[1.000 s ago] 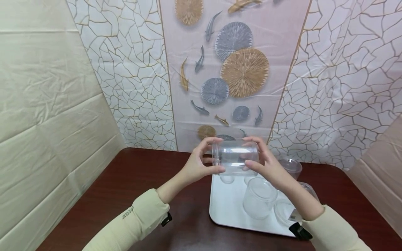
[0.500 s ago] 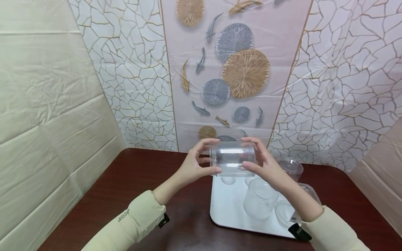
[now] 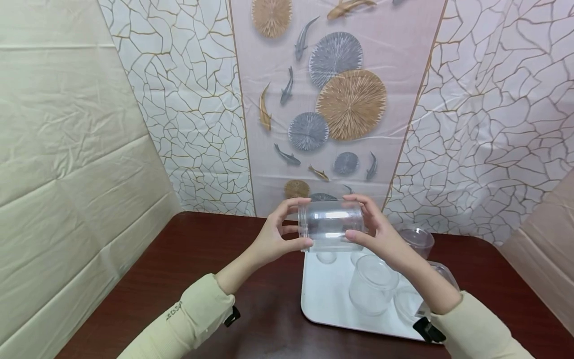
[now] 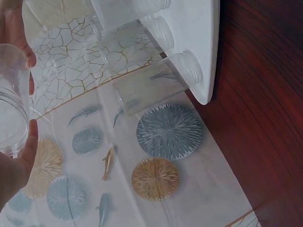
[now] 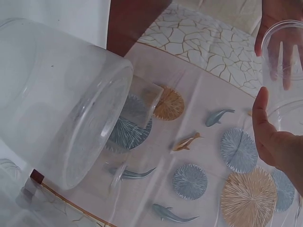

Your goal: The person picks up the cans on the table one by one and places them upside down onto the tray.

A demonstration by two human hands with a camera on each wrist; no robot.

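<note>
A clear plastic jar lies on its side in the air, its threaded mouth towards the left, overlapping the far end of the white tray in the head view. My left hand grips the mouth end, thumb in front and fingers over the top. The base end is in my right hand, with the thumb low on the near side. In the left wrist view the jar's threaded end shows at the left edge. The right wrist view has the jar at its right edge, beside my thumb.
The white tray stands on the dark red table. On it, a large clear jar stands upside down, with more clear containers under my right forearm. Smaller clear jars stand at its far end. A patterned cloth hangs behind.
Both hands and the jar have shifted slightly left over the last second, most of it in the first half. The grip looks the same, and the tray's things have stayed put.
</note>
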